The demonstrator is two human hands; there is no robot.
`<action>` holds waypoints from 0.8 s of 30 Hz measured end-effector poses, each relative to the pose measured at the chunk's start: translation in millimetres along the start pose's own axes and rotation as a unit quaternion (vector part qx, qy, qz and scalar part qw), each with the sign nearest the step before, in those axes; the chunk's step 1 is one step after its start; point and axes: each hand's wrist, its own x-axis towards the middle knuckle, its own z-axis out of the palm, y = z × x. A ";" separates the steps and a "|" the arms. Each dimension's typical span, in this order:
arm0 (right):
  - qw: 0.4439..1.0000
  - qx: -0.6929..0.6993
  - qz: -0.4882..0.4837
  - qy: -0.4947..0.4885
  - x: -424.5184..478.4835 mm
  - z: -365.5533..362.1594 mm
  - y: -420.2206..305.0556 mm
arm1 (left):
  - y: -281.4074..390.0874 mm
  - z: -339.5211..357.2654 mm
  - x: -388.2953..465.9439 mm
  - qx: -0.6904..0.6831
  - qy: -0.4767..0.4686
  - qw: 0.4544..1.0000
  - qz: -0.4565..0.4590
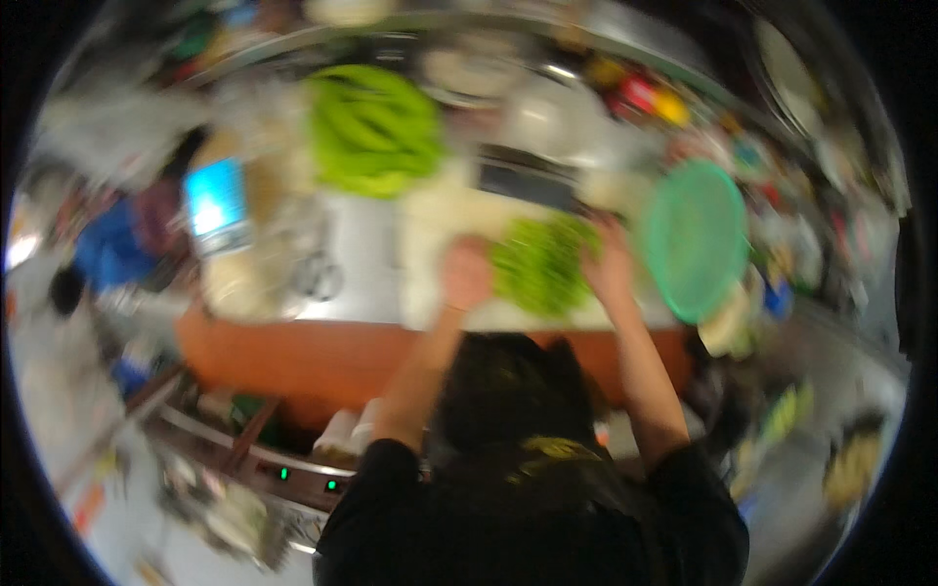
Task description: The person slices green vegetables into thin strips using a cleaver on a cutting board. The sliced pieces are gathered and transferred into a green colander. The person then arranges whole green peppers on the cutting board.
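Shredded leafy greens, perhaps lettuce [544, 267], lie in a loose heap on a pale cutting board [432, 220]. My left hand [467, 272] is at the heap's left side, and my right hand [608, 256] touches its right side. Motion blur hides how the fingers of the left hand are set. Those of the right hand look spread along the edge of the greens. Behind the heap, a broad dark blade, likely a cleaver [526, 182], lies on the board.
Whole green leaves [374, 132] are piled behind the board at left. A green plastic basket [696, 242] stands at right. Scissors [319, 275] rest on the metal counter [366, 256], near a device with a lit blue screen [215, 196]. A metal bowl [549, 117] sits farther back.
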 end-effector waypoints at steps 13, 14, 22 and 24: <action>0.973 -0.177 -0.101 -0.105 59.5 2.2 66.4 | 10.7 -26.7 17.8 -0.088 0.134 0.985 0.070; 0.969 -0.178 -0.140 -0.099 61.6 0.6 68.3 | 10.3 -26.1 18.2 -0.092 0.133 0.984 0.069; 0.977 -0.154 -0.134 -0.052 24.1 -18.3 33.1 | 10.2 -23.3 18.0 -0.079 0.134 0.985 0.067; 0.985 -0.122 -0.116 -0.028 -5.3 -23.2 25.2 | 11.5 -27.4 19.5 -0.078 0.135 0.985 0.071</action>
